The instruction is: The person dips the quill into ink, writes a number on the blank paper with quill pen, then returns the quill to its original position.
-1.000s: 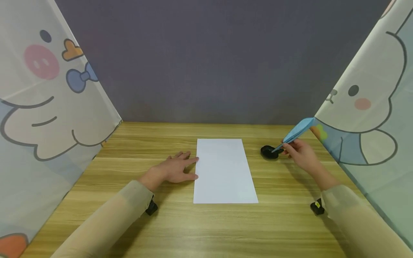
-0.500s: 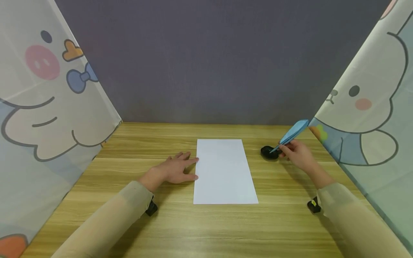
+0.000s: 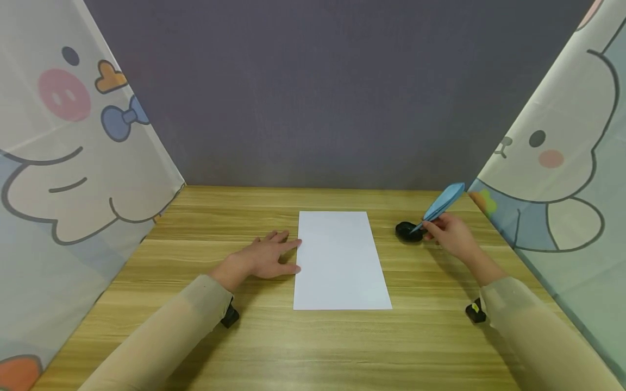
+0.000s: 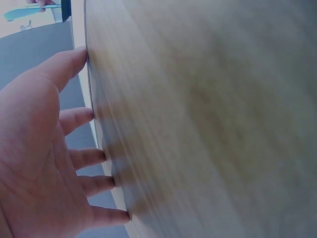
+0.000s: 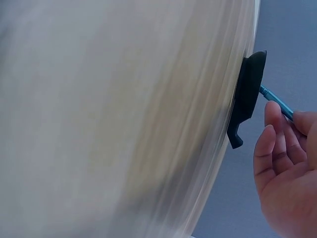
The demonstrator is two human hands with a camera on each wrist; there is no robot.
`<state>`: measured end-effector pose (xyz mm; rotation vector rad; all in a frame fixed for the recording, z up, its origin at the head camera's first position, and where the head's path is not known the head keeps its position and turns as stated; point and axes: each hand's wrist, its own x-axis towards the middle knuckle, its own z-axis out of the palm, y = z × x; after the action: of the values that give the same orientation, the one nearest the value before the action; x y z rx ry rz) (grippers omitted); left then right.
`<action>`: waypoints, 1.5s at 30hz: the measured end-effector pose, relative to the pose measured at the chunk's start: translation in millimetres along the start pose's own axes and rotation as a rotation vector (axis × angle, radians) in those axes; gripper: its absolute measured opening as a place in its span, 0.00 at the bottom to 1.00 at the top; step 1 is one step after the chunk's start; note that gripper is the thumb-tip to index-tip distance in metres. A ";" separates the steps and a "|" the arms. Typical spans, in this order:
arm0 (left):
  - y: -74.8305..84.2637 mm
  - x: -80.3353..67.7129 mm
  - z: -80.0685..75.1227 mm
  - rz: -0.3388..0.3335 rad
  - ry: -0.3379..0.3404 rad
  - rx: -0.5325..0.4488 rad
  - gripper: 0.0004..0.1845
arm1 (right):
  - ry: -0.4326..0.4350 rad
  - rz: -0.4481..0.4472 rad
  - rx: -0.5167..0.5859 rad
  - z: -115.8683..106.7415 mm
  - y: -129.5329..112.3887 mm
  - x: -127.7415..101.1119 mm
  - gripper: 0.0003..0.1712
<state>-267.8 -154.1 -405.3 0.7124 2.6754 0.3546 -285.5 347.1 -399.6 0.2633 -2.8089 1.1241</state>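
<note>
A blue feather-shaped pen [image 3: 444, 201] slants up to the right, pinched near its lower end by my right hand [image 3: 455, 236]. Its tip meets a small black dish [image 3: 405, 230] on the table, at the dish's hollow. From the right wrist, the pen's teal shaft [image 5: 277, 103] reaches the far face of the dish [image 5: 248, 89], so the tip is hidden. A blank white sheet of paper [image 3: 342, 260] lies left of the dish. My left hand [image 3: 264, 258] has its fingers spread, with thumb and forefinger touching the paper's left edge. In the left wrist view its fingertips [image 4: 81, 53] rest on the table.
The wood-grain table [image 3: 274, 347] ends at a grey panel [image 3: 313, 98] behind. Cartoon-printed cloths close in the left [image 3: 58, 206] and right [image 3: 567, 163] sides. Small black devices hang at both wrists.
My right hand has shifted slightly left with the feather pen, and the pen's feathered end has moved left and a little down. The left hand and paper stay put.
</note>
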 end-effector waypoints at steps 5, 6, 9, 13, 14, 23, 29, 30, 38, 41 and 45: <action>-0.1 0.2 0.7 -0.001 -0.001 -0.001 0.44 | 0.001 0.003 0.013 -0.7 -1.0 -1.2 0.21; -0.1 0.2 0.8 -0.001 -0.001 -0.002 0.44 | 0.000 0.005 0.019 -0.8 -1.2 -1.6 0.21; 0.0 0.2 1.0 -0.002 -0.003 0.003 0.44 | 0.006 0.012 0.043 -1.1 -1.3 -2.7 0.22; 0.3 0.2 1.1 -0.002 -0.004 0.007 0.44 | 0.027 0.013 0.062 -2.5 -0.4 -4.3 0.24; 0.5 0.2 1.1 -0.002 -0.003 0.008 0.44 | 0.031 0.010 0.061 -2.8 -0.5 -4.8 0.24; 2.7 -0.8 0.0 -0.004 -0.002 0.014 0.44 | 0.034 0.019 0.070 -3.1 -0.1 -5.6 0.25; 3.8 -1.2 -1.2 -0.005 -0.003 0.009 0.44 | 0.042 0.020 0.086 -2.1 -5.0 -3.2 0.27; 3.7 -1.3 -1.3 -0.005 -0.003 0.008 0.44 | 0.048 0.018 0.097 -1.9 -7.9 -2.1 0.28; 2.1 -1.0 -1.3 -0.004 0.002 0.009 0.44 | 0.078 -0.006 0.165 10.0 -38.8 15.4 0.27; 1.2 -0.7 -0.4 0.004 0.007 0.012 0.44 | 0.068 -0.019 0.175 19.0 -48.3 23.7 0.26; 1.0 -1.0 -0.2 0.010 0.010 0.010 0.44 | 0.050 -0.029 0.184 31.1 -59.3 34.4 0.25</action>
<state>-266.7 -153.8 -404.5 0.7288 2.6858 0.3484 -308.5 279.2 -376.5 0.2862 -2.6526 1.3639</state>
